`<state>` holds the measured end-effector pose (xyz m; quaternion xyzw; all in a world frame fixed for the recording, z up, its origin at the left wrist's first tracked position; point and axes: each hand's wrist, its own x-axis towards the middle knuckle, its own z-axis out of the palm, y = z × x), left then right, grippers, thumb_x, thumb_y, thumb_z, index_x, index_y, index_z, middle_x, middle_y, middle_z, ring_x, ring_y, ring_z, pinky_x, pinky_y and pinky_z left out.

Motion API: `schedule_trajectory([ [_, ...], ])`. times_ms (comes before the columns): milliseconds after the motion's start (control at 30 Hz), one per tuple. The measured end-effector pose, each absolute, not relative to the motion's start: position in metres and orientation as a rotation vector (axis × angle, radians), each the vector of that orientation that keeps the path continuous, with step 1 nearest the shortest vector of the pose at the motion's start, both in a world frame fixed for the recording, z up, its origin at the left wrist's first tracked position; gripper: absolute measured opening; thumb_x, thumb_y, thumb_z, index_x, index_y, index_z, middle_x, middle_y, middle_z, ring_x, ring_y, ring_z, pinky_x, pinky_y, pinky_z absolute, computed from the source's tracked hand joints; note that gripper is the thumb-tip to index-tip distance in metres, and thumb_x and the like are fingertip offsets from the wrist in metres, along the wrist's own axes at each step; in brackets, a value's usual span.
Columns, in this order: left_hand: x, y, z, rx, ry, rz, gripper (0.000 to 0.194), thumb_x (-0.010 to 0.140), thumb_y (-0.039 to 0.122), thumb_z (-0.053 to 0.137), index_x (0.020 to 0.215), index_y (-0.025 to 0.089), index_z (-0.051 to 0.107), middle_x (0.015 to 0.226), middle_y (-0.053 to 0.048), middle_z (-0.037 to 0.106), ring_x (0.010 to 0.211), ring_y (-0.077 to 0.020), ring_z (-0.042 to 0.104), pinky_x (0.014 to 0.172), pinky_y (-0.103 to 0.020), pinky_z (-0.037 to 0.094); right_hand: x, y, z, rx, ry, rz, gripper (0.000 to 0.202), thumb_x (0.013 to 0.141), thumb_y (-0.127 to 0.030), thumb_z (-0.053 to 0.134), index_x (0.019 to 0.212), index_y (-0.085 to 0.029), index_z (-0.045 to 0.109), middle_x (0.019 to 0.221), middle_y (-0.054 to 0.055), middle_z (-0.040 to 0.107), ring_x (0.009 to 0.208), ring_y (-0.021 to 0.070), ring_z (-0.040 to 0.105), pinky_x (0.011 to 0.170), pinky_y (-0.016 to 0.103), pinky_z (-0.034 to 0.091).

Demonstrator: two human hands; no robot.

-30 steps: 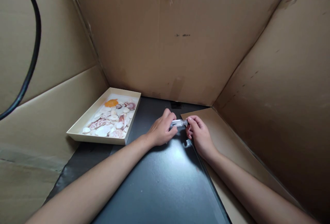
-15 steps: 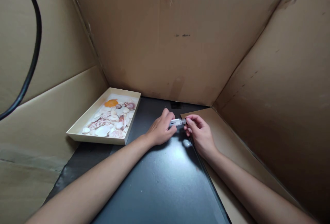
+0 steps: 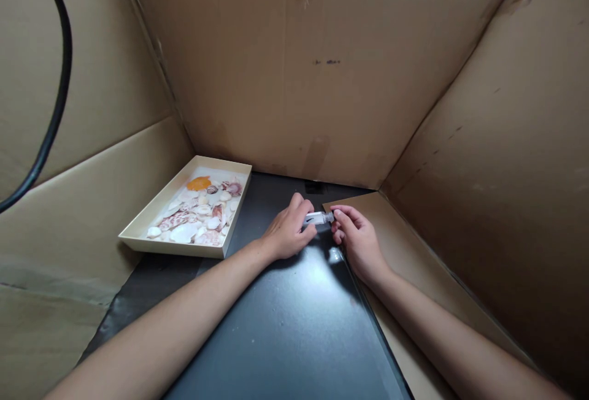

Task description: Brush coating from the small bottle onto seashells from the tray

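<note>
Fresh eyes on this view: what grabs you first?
First, the shallow tray at left, with a bright orange shape among pale shells. Next, near centre, a small clear bottle-like item between the left hand and right hand. A black cable curves down the upper left.

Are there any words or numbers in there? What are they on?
Nothing can be read clearly.
Back cardboard wall: small dark marks, too blurred to read.
Right cardboard wall: faint dark dashes, no readable letters.
Small clear container, held: a dark mark, too small to read.
</note>
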<state>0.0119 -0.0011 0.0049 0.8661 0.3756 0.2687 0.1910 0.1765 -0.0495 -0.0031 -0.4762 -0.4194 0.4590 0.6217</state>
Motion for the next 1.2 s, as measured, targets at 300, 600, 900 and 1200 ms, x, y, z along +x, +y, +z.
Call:
schedule_trajectory([
  [300, 0.013, -0.002, 0.006, 2.445, 1.039, 0.736, 0.015, 0.084, 0.031, 0.044, 0.095, 0.021, 0.045, 0.095, -0.002, 0.046, 0.077, -0.0153, 0.049, 0.073, -0.030, 0.042, 0.176, -0.049, -0.002, -1.087, -0.939, 1.044, 0.033, 0.080, -0.048, 0.068, 0.073, -0.019, 0.054, 0.053, -0.007, 0.048, 0.042, 0.0058, 0.040, 0.041, 0.019, 0.031],
  [600, 0.012, 0.002, 0.005, 2.477, 1.122, 0.710, 0.016, 0.082, 0.028, 0.049, 0.097, 0.021, 0.049, 0.092, -0.003, 0.056, 0.076, -0.0165, 0.054, 0.072, -0.030, 0.042, 0.177, -0.047, -0.001, -1.045, -0.806, 1.006, 0.032, 0.078, -0.047, 0.069, 0.073, -0.021, 0.051, 0.053, -0.007, 0.047, 0.041, 0.0063, 0.038, 0.039, 0.020, 0.028],
  [900, 0.005, 0.022, -0.003, 2.146, 1.516, 0.782, 0.025, 0.088, 0.039, 0.050, 0.105, 0.022, 0.056, 0.080, -0.002, 0.062, 0.069, -0.0170, 0.057, 0.062, -0.026, 0.035, 0.173, -0.048, 0.004, -1.039, -0.703, 1.040, 0.031, 0.073, -0.045, 0.073, 0.078, -0.021, 0.053, 0.060, -0.005, 0.053, 0.046, 0.0064, 0.046, 0.039, 0.017, 0.032],
  [1200, 0.002, 0.028, -0.002, 2.298, 1.625, 0.614, 0.030, 0.089, 0.040, 0.049, 0.103, 0.018, 0.064, 0.079, -0.005, 0.066, 0.074, -0.0200, 0.060, 0.066, -0.028, 0.038, 0.174, -0.047, 0.002, -1.078, -0.802, 1.086, 0.031, 0.072, -0.044, 0.073, 0.079, -0.019, 0.055, 0.061, -0.004, 0.057, 0.046, 0.0057, 0.046, 0.039, 0.015, 0.033],
])
